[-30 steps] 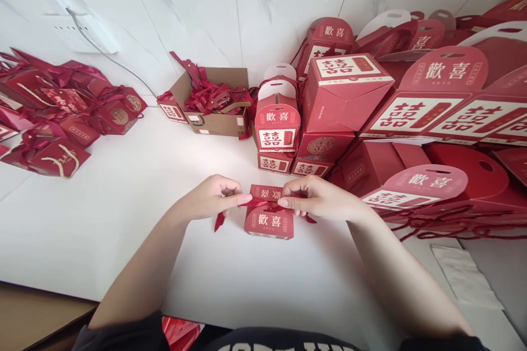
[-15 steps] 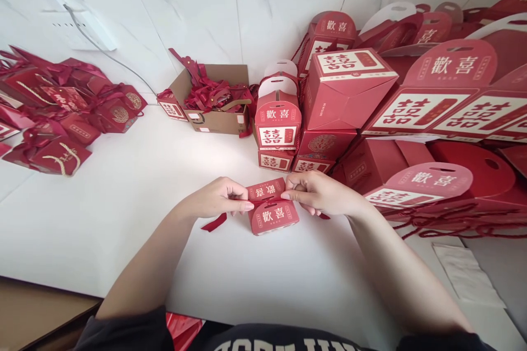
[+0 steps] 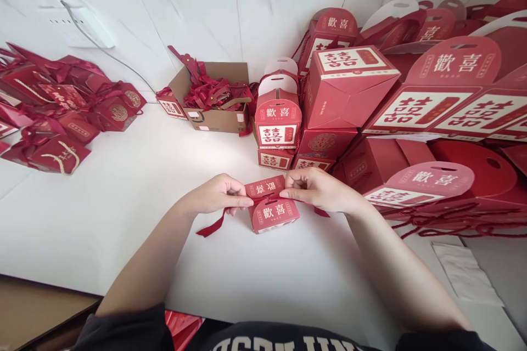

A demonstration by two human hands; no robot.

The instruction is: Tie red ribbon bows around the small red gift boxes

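Observation:
A small red gift box (image 3: 275,216) with pale lettering sits on the white table in front of me. Its two rounded top flaps lie folded apart, and a dark red ribbon (image 3: 213,227) crosses the slot between them. My left hand (image 3: 220,194) pinches the ribbon at the box's left side, with a loose end trailing below the fingers. On the other side my right hand (image 3: 315,189) pinches the ribbon too; its other end sticks out to the right. A small knot or crossing shows at the middle, too small to make out clearly.
Behind the box stands a cardboard box (image 3: 218,120) full of red ribbons. Stacked red gift boxes (image 3: 349,88) fill the right side. Finished-looking bags and boxes with ribbons (image 3: 61,115) lie at the left. A white tissue (image 3: 467,273) rests at the right edge.
Both hands remain pinched on the ribbon beside the box. The left loose end hangs slightly further out, and more of the right end shows. The view has shifted slightly.

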